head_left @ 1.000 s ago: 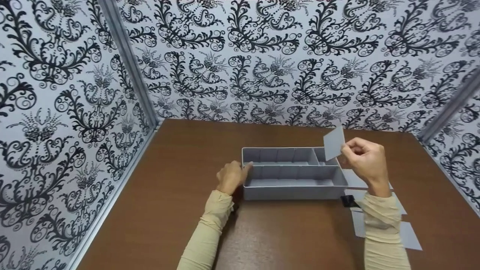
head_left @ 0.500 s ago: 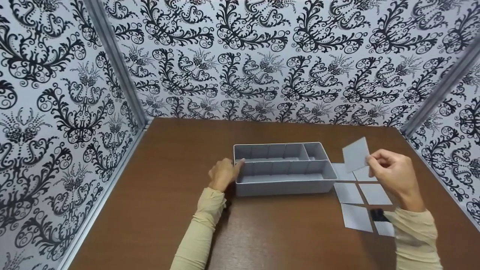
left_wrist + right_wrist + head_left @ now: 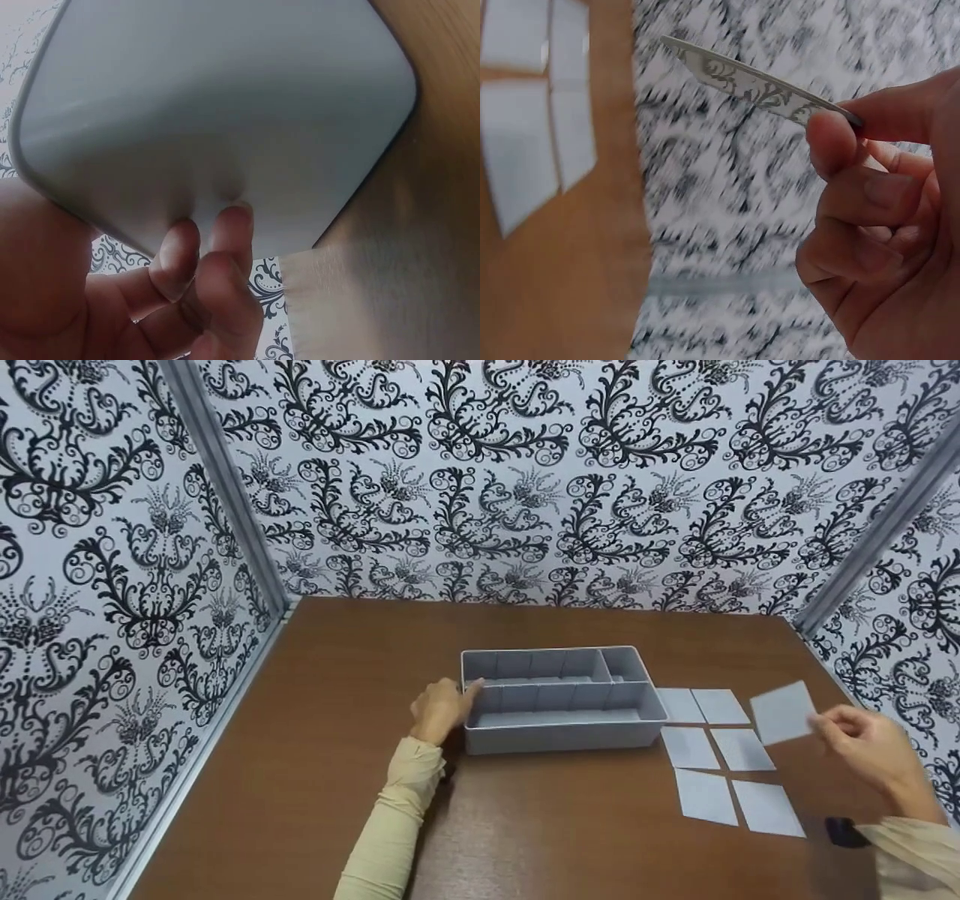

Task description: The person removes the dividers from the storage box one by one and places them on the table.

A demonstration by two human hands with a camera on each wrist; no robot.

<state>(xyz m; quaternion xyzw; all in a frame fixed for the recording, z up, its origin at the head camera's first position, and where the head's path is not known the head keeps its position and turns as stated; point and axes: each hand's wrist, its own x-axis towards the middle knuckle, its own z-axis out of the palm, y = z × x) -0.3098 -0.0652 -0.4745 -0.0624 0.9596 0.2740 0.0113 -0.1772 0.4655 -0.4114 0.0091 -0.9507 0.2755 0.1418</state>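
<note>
A long grey plastic organizer box (image 3: 562, 738) stands on the table, split lengthwise, with a short cross divider (image 3: 604, 667) in its rear half. At its left end my left hand (image 3: 437, 706) grips the wall, thumb over the rim. In the left wrist view, curled fingers (image 3: 234, 229) press against the outer face of the end wall (image 3: 292, 150). Out to the right, my right hand (image 3: 874, 746) pinches a thin square grey panel (image 3: 782, 712) by one edge, raised above the table. The right wrist view shows this panel (image 3: 754, 84) nearly edge-on between thumb and forefinger.
Several similar square panels (image 3: 690, 747) lie flat in two columns right of the box. Patterned walls (image 3: 510, 510) close off the brown table (image 3: 360, 675) at the back and sides.
My right hand has carried the panel from over the box's rear right corner out to the right, past the flat panels. My left hand keeps its grip on the box end.
</note>
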